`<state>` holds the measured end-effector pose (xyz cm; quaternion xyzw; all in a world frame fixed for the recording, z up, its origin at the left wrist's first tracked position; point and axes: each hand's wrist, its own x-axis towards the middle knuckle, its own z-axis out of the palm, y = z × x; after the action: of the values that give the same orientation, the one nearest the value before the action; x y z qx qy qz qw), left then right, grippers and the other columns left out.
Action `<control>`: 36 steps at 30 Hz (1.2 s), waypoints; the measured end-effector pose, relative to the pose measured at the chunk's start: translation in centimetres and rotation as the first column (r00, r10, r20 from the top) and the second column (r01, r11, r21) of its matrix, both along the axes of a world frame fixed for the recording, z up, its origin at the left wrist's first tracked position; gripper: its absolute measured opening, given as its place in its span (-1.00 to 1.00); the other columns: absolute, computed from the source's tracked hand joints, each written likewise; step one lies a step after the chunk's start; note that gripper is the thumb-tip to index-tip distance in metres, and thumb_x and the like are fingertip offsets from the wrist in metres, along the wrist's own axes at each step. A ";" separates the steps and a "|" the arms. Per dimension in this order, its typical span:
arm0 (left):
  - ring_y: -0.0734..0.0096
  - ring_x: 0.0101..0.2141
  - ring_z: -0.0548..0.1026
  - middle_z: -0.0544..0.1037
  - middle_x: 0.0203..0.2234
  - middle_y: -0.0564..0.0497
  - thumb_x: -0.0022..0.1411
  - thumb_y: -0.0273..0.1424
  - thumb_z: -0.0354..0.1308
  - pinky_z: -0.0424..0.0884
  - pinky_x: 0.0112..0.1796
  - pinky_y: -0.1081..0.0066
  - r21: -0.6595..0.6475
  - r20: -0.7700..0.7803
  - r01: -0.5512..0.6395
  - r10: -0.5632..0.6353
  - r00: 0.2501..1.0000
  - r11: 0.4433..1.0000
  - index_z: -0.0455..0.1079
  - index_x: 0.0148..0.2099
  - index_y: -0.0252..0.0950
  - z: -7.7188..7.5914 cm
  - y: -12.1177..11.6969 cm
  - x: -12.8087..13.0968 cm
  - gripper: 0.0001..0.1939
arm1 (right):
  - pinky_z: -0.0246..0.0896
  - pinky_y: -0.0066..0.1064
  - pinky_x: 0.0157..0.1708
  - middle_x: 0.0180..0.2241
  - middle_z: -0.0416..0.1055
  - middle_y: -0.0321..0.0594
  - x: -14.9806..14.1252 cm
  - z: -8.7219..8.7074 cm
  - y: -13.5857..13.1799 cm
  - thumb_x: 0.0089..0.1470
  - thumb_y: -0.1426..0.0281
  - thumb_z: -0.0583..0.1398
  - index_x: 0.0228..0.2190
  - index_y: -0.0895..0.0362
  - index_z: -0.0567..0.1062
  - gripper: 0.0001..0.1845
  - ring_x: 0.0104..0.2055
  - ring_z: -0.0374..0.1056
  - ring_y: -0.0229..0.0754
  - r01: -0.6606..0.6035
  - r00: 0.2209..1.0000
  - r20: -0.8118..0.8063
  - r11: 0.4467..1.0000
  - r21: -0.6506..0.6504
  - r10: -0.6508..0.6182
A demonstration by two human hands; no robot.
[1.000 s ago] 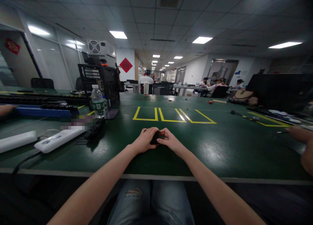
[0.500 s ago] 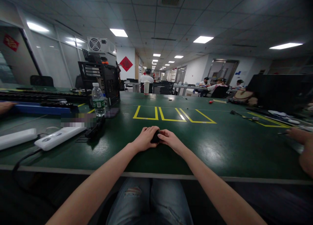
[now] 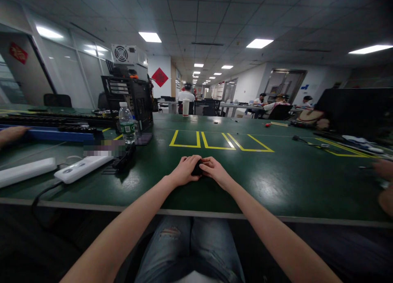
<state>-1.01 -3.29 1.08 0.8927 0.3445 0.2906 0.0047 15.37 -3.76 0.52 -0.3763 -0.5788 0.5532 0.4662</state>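
A small black object (image 3: 197, 168) is held between my two hands, just above or on the green tabletop (image 3: 190, 197); its kind cannot be made out. My left hand (image 3: 186, 170) wraps around it from the left, fingers curved over the top. From the right, my right hand (image 3: 214, 171) pinches its side with bent fingers. Much of the object is hidden by the fingers. Beyond the hands, yellow tape outlines (image 3: 216, 147) mark the table.
To the left stand a water bottle (image 3: 126, 125), a black computer case (image 3: 139, 98) and white power strips (image 3: 82, 168). A white cup (image 3: 186, 107) is at the far edge. Other people's hands appear at left (image 3: 12, 134) and right (image 3: 385, 168). A black monitor (image 3: 359, 111) stands right.
The view has shifted slightly, so the scene sits a little further right and the table higher. Both hands still hold the black object, with little change in grip.
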 end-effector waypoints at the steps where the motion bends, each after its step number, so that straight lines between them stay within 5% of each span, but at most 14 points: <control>1: 0.16 -0.06 0.27 0.29 -0.07 -0.08 -0.09 -0.42 0.20 0.09 -0.08 0.19 0.000 0.002 0.000 0.000 1.000 1.000 0.04 0.00 -0.23 0.0 0.0 0.0 -0.40 | 0.20 -0.31 -0.22 -0.33 0.35 -0.29 0.0 -0.1 0.1 -0.20 0.29 0.26 -0.35 0.08 0.31 -0.68 -0.24 0.30 -0.23 0.002 1.000 -0.002 1.000 -0.008 -0.002; 13: 0.17 -0.08 0.28 0.31 -0.09 -0.07 -0.08 -0.42 0.19 0.09 -0.08 0.19 -0.007 0.007 0.002 -0.002 1.000 1.000 0.05 -0.01 -0.22 0.2 -0.2 0.0 -0.43 | 0.18 -0.25 -0.16 -0.42 0.37 -0.36 0.4 0.3 -0.5 -0.36 0.39 0.34 -0.32 0.08 0.29 -0.52 -0.29 0.33 -0.23 -0.083 0.997 0.002 0.996 0.026 0.083; 25: 0.15 -0.06 0.28 0.30 -0.07 -0.08 -0.10 -0.44 0.21 0.09 -0.07 0.18 -0.006 0.000 -0.010 0.010 1.000 1.000 0.04 0.00 -0.22 0.1 0.0 0.2 -0.40 | 0.24 -0.32 -0.27 -0.34 0.37 -0.26 0.1 -0.2 0.4 -0.19 0.22 0.24 -0.37 0.11 0.35 -0.68 -0.25 0.30 -0.21 0.035 0.998 0.055 0.999 0.004 -0.035; 36: 0.16 -0.06 0.27 0.30 -0.07 -0.09 -0.09 -0.42 0.19 0.08 -0.08 0.19 -0.004 -0.001 -0.004 0.004 1.000 1.000 0.02 0.01 -0.24 0.0 0.0 0.1 -0.39 | 0.24 -0.25 -0.21 -0.28 0.35 -0.27 0.4 0.7 -0.8 -0.27 0.34 0.30 -0.33 0.08 0.30 -0.60 -0.21 0.30 -0.20 -0.068 0.997 0.036 0.997 0.029 0.067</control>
<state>-0.90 -3.30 1.13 0.8921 0.3468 0.2896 0.0059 15.81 -4.53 1.23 -0.3592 -0.6075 0.5531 0.4428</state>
